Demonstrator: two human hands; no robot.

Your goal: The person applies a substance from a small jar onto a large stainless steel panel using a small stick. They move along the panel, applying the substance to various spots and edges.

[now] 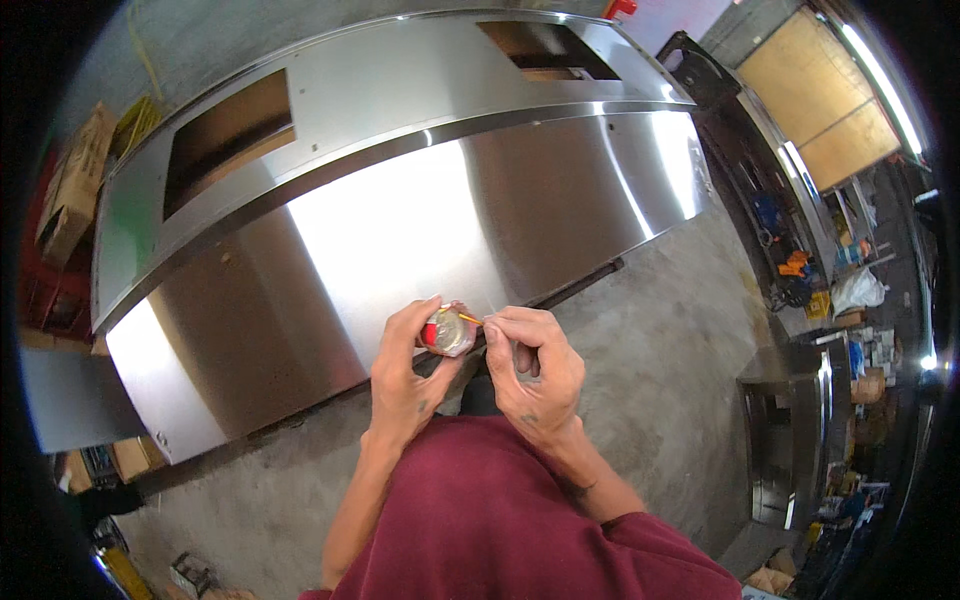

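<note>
Above my lap, my left hand [408, 365] grips a small round object [452, 334] between thumb and fingers. Its face is tan and shiny, with a red patch on the left side; I cannot make out its kind. A thin yellow strip [466, 317] reaches from its upper edge toward my right hand [535, 365]. The right thumb and forefinger are pinched together at the far end of that strip, while the other fingers curl inward. Just beyond both hands lies a large, brushed stainless steel panel [420, 220].
Two rectangular openings are cut in the steel unit's raised back section [390, 95]. Cardboard boxes [75, 190] stand at the left. Along the right are a metal stand [785, 430], a white plastic bag [858, 290] and cluttered shelving. Grey concrete floor [660, 340] surrounds the unit.
</note>
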